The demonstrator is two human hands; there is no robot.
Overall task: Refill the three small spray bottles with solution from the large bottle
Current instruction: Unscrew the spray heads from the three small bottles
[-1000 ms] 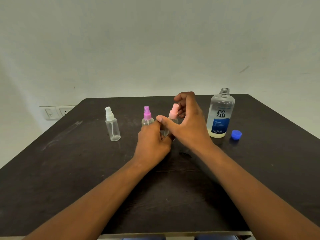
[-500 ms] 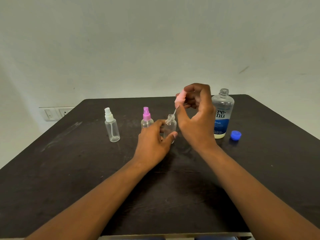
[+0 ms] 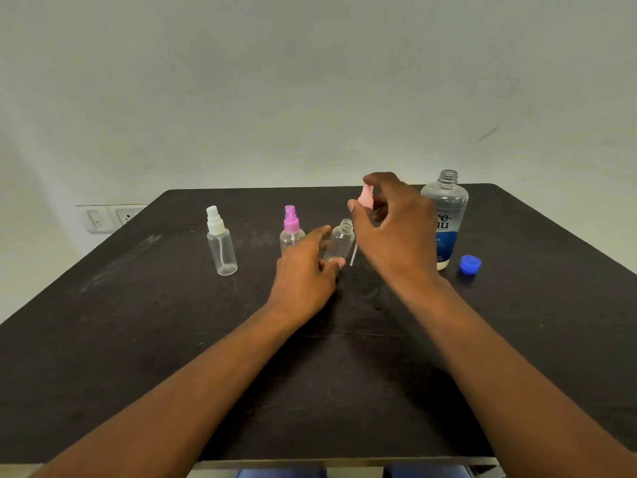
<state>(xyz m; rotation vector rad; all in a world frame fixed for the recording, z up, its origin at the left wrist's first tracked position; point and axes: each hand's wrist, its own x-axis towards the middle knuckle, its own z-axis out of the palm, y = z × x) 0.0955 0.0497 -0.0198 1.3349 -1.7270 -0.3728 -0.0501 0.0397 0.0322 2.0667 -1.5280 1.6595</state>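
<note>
Three small clear spray bottles stand in a row on the dark table (image 3: 138,339). The left one (image 3: 221,248) has a white sprayer, the middle one (image 3: 291,232) a magenta sprayer. The third bottle (image 3: 341,240) is uncapped, and my left hand (image 3: 306,270) holds it between thumb and fingers. My right hand (image 3: 391,232) pinches its pale pink sprayer top (image 3: 365,196), whose thin tube (image 3: 353,255) hangs down just right of the open bottle. The large solution bottle (image 3: 448,215), uncapped and with a blue label, stands behind my right hand.
A blue cap (image 3: 469,264) lies on the table right of the large bottle. A wall socket (image 3: 110,217) sits on the wall past the table's far left corner. The table's near edge (image 3: 344,462) runs along the bottom of the view.
My right hand lifted the pink sprayer top off the third bottle, then lowered it to the right of the bottle. My left hand stayed on the bottle.
</note>
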